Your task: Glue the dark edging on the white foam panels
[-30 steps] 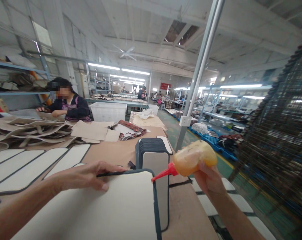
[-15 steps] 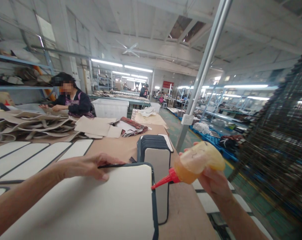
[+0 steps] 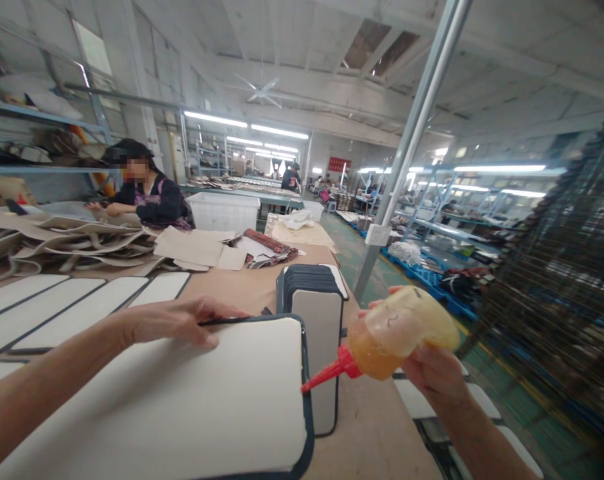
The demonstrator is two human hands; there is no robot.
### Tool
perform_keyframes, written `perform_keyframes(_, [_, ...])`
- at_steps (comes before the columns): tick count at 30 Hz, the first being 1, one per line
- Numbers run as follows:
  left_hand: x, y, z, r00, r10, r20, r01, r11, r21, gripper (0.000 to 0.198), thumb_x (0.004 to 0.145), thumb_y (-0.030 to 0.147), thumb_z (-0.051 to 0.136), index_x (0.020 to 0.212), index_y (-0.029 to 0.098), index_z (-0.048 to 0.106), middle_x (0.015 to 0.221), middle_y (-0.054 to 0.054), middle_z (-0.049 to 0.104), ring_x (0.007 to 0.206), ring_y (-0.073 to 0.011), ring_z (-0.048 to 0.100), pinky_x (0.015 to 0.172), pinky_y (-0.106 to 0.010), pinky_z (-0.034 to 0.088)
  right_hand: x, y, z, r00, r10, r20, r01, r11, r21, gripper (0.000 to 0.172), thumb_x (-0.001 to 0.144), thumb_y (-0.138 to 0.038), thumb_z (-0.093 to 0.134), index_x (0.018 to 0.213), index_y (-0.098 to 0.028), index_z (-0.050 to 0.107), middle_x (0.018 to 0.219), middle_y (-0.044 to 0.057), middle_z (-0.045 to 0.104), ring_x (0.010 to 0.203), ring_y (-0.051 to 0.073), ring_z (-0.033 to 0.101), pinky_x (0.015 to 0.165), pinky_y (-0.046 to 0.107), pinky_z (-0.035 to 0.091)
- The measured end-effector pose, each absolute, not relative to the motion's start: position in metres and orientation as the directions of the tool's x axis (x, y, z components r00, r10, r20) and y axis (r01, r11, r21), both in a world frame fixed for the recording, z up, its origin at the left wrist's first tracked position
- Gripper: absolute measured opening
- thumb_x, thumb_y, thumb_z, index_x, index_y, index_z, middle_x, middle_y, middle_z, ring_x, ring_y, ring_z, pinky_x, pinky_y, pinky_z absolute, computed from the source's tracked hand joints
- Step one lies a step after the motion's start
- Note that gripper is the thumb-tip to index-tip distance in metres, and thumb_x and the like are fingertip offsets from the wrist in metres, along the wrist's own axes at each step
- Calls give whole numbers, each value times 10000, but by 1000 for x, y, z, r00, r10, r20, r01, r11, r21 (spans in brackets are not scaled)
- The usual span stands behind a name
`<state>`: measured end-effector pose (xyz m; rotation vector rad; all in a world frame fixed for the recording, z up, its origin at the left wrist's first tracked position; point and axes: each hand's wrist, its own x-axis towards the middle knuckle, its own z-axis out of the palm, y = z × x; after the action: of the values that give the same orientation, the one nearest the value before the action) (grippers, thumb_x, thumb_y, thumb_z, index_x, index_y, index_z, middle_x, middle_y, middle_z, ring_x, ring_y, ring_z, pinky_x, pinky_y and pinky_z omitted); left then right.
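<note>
My left hand (image 3: 175, 321) rests on the far edge of a white panel with a dark rim (image 3: 192, 407), thumb on top and fingers curled over the edge. In my right hand (image 3: 435, 377) is an orange squeeze bottle (image 3: 399, 333) lying sideways. Its red nozzle (image 3: 327, 375) points left and touches the panel's dark right rim. Just behind the nozzle, a stack of similar panels (image 3: 315, 303) stands on edge.
More white panels (image 3: 77, 310) lie flat on the brown table at left, and several others (image 3: 417, 400) sit lower right. A heap of beige cut pieces (image 3: 57, 243) lies behind. A person in dark clothes (image 3: 149, 200) works at the far side. A metal post (image 3: 407, 147) rises at right.
The nozzle tip has slid down the panel's right rim toward me, and the bottle has dropped lower. My left hand stays on the far edge. The view has tilted slightly.
</note>
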<state>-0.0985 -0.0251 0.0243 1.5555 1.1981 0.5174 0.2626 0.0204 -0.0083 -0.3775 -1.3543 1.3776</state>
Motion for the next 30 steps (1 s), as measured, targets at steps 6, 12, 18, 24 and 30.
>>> perform_keyframes(6, [-99, -26, 23, 375, 901, -218, 393, 58, 918, 490, 633, 223, 731, 1117, 297, 729, 1069, 2, 740, 1150, -351, 582, 916, -318, 486, 265, 20, -15, -308, 854, 419, -424, 271, -864, 616, 594, -424, 804, 1155, -261, 606, 1072, 114, 688, 1028, 377, 641, 877, 549, 513])
perform_keyframes(12, [-102, -27, 21, 351, 908, -228, 346, 100, 933, 497, 620, 223, 743, 1114, 278, 732, 1107, -11, 729, 1125, -380, 598, 849, -343, 529, 262, 18, -16, -304, 862, 406, -410, 266, -872, 615, 585, -428, 810, 1138, -250, 607, 1059, 135, 690, 995, 380, 651, 805, 539, 549])
perform_keyframes(18, [-111, -28, 16, 326, 924, -198, 316, 91, 945, 484, 602, 222, 772, 1081, 289, 741, 1159, 14, 709, 1087, -365, 627, 879, -350, 524, 258, 16, -18, -304, 842, 445, -465, 276, -841, 625, 599, -386, 828, 1171, -278, 601, 1034, 112, 701, 952, 356, 676, 784, 491, 564])
perform_keyframes(24, [-118, -27, 8, 290, 937, -196, 310, 102, 945, 496, 602, 238, 770, 1093, 305, 735, 1192, 16, 694, 1137, -372, 595, 919, -354, 503, 263, 19, -28, -350, 823, 448, -491, 246, -836, 629, 611, -335, 848, 1181, -315, 583, 1052, 53, 700, 985, 315, 674, 845, 468, 563])
perform_keyframes(30, [-124, -28, 3, 253, 943, -216, 266, 146, 953, 522, 615, 260, 764, 1131, 320, 713, 1193, 8, 697, 1181, -373, 565, 969, -384, 473, 261, 15, -33, -277, 855, 440, -503, 261, -824, 624, 631, -338, 841, 1192, -303, 571, 1066, 66, 704, 973, 302, 680, 842, 433, 570])
